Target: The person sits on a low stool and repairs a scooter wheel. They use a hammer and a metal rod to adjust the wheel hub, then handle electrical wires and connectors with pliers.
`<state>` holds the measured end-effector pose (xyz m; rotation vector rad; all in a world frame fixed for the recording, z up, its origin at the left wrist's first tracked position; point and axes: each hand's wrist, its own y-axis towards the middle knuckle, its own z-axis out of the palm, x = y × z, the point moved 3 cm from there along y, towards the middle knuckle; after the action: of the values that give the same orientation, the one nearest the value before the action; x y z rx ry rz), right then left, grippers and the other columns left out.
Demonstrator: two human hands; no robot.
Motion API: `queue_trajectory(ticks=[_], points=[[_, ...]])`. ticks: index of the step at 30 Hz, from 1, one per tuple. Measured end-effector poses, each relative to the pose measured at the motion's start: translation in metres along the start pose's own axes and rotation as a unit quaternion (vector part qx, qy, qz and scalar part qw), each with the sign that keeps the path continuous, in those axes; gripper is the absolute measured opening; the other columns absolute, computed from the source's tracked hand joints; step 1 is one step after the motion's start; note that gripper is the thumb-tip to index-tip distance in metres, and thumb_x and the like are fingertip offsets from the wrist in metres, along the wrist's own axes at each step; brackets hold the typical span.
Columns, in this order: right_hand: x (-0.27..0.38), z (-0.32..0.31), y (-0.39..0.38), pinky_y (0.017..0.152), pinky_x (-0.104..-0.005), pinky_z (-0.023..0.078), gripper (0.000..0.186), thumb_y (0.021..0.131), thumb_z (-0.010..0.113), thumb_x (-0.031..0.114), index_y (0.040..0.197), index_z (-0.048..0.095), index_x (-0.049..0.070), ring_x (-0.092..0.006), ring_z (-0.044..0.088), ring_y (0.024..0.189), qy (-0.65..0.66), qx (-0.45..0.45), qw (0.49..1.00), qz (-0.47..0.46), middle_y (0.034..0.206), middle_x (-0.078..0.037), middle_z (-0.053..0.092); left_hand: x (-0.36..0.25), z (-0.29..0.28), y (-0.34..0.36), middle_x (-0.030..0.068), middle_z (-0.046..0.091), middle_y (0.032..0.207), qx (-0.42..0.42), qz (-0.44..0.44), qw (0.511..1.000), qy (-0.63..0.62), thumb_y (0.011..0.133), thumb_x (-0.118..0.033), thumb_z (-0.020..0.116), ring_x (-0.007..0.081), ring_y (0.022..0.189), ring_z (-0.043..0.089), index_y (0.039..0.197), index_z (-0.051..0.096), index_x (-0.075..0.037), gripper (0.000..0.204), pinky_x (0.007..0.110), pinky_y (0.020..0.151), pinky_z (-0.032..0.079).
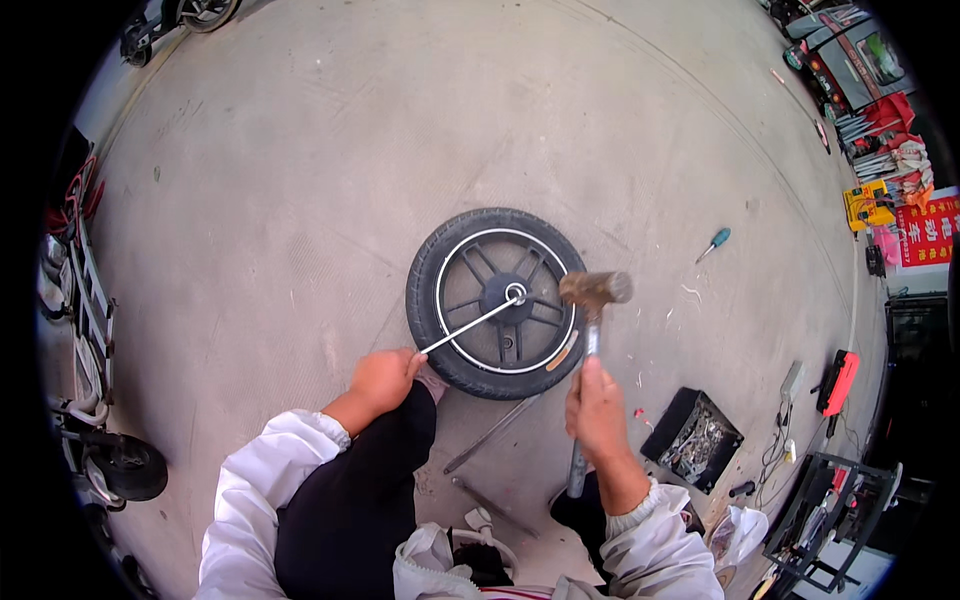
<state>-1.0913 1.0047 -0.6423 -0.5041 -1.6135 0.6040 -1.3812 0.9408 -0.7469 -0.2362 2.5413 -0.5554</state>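
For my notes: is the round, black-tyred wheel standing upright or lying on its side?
On its side: seen from above, the wheel shows its round, spoked face.

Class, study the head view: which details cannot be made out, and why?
In the head view:
Wheel: underside hidden by its upper side.
Rod: near end covered by the left hand; tip too small to place exactly.
Hammer: middle of its handle covered by the right hand.
Small parts in black tray: too small to identify.
Far wheel, upper left: cut off by the top edge.
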Motion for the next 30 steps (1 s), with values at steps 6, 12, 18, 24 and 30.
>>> queue_trajectory(ticks=[6,12,18,24,30], points=[[0.018,-0.026,-0.006,0.036,-0.0216,0.028,0.037,0.102,0.041,0.041,0.083,0.045,0.01,-0.0059,0.033,0.041,0.049,-0.104,0.986,-0.123,0.055,0.004,0.035,0.016,-0.007,-0.01,0.0101,0.057,0.064,-0.047,0.057,0.974,-0.215,0.099,-0.035,0.047,0.0296,0.056,0.053,0.075,0.054,-0.004,0.04,0.039,0.054,0.044],[-0.161,-0.087,0.021,0.046,-0.0338,0.042,0.032,0.096,0.056,0.031,0.081,0.052,0.002,-0.0176,0.051,0.048,-0.269,-0.325,0.901,-0.102,0.062,-0.007,0.053,0.053,0.005,-0.013,-0.0068,0.03,0.056,-0.018,-0.138,0.782,-0.607,0.102,-0.044,0.04,0.0045,0.043,0.025,0.074,0.041,-0.015,0.04,0.022,0.039,0.021],[-0.252,-0.067,-0.017,0.078,-0.0515,0.047,0.036,0.092,0.059,0.03,0.101,0.051,-0.004,-0.0475,0.06,0.083,-0.39,-0.32,0.853,0.13,0.092,-0.028,0.062,0.127,0.059,-0.031,-0.0048,0.032,0.055,-0.052,-0.337,0.64,-0.689,0.101,-0.047,0.036,0.0076,0.041,0.028,0.077,0.042,-0.013,0.042,0.025,0.039,0.025],[-0.26,-0.063,-0.007,0.081,-0.0445,0.049,0.057,0.086,0.068,0.03,0.124,0.045,-0.007,-0.0386,0.06,0.095,-0.463,-0.263,0.846,-0.018,0.11,-0.025,0.06,0.207,0.114,-0.039,0.0074,0.051,0.066,-0.047,-0.398,0.726,-0.559,0.1,-0.043,0.04,0.0219,0.049,0.048,0.102,0.058,-0.003,0.044,0.038,0.046,0.042],[-0.211,-0.002,0.044,0.097,-0.0439,0.042,0.078,0.083,0.072,0.045,0.134,0.039,-0.004,-0.0347,0.049,0.118,0.213,-0.026,0.958,0.19,0.125,-0.021,0.052,0.158,0.065,-0.021,0.0238,0.06,0.106,-0.247,-0.311,0.917,-0.038,0.092,-0.03,0.055,0.0387,0.096,0.057,0.113,0.057,0.004,0.04,0.044,0.087,0.047]])
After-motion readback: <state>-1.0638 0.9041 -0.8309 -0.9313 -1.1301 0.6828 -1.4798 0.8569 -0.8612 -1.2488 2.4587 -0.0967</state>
